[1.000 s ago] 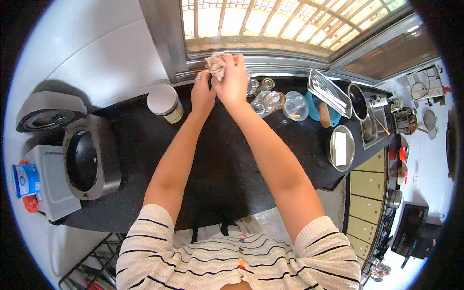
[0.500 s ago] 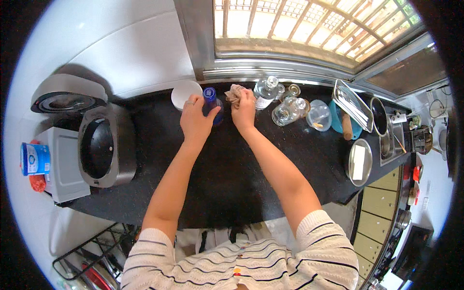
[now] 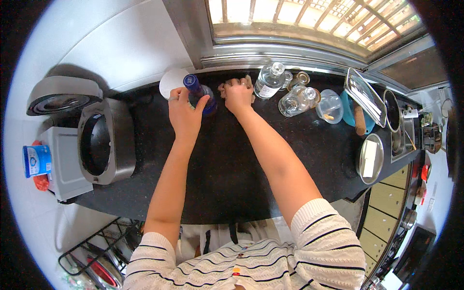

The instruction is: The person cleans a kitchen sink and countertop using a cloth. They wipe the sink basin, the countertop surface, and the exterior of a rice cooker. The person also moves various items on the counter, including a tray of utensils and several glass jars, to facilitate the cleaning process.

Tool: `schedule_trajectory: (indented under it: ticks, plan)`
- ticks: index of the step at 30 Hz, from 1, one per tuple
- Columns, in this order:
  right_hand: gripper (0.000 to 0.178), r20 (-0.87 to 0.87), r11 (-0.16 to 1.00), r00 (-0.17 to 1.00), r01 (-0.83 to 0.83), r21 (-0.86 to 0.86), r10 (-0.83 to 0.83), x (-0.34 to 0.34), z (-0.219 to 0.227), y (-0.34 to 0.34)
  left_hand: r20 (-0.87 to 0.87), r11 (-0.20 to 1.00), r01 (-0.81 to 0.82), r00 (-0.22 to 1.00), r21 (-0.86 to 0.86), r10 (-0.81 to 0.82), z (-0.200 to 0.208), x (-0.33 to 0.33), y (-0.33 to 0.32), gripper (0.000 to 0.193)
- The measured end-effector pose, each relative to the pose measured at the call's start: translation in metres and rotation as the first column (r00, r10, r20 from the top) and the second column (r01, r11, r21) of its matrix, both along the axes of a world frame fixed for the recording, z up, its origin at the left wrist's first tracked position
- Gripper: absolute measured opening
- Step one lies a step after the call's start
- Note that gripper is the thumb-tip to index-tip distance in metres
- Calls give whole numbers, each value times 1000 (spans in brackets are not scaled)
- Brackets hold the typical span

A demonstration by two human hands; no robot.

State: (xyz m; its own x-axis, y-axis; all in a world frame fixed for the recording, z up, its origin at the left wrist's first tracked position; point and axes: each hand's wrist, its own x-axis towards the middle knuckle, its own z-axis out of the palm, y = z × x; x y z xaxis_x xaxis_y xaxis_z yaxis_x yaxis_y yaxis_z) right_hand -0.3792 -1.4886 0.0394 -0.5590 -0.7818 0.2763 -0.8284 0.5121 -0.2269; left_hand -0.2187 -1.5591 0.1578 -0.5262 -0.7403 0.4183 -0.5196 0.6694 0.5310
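A: What sort of room is this?
B: A kitchen. There's a metal sink [image 3: 406,153] set in at the right end of the dark counter [image 3: 232,169].
A: What else shows it?
B: Pale yellow cabinets [image 3: 389,198] below that end, what looks like a cooker [image 3: 124,145] standing open near the left edge, and clear glass bottles [image 3: 268,83] along the back edge, under the window [image 3: 290,38].

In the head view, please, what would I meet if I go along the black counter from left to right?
Dark open appliance → left hand → right hand → clear bottle with white label → clear plastic tub → metal dish. The blue-capped bottle overlaps the left hand, so it is left out.
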Motion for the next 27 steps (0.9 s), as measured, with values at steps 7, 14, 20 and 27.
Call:
schedule_trajectory:
  ticks: [7, 14, 20, 27]
  plan:
    - [27, -29, 993, 992, -122, -4, 122, 60, 1, 125, -347, 995, 45, 938, 84, -13, -4, 13, 51, 52]
    - [52, 315, 939, 938, -231, 254, 146, 105, 45, 278, -400, 870, 451, 847, 196, -349, -38, -91, 93, 71]
    - [55, 256, 969, 943, 237, -68, -212, 41, 29, 226, -295, 853, 442, 884, 277, -362, -50, -171, 76, 105]
    - [47, 173, 979, 979, 77, 188, -111, 47, 18, 189, -189, 843, 418, 908, 338, -374, -51, -179, 70, 83]
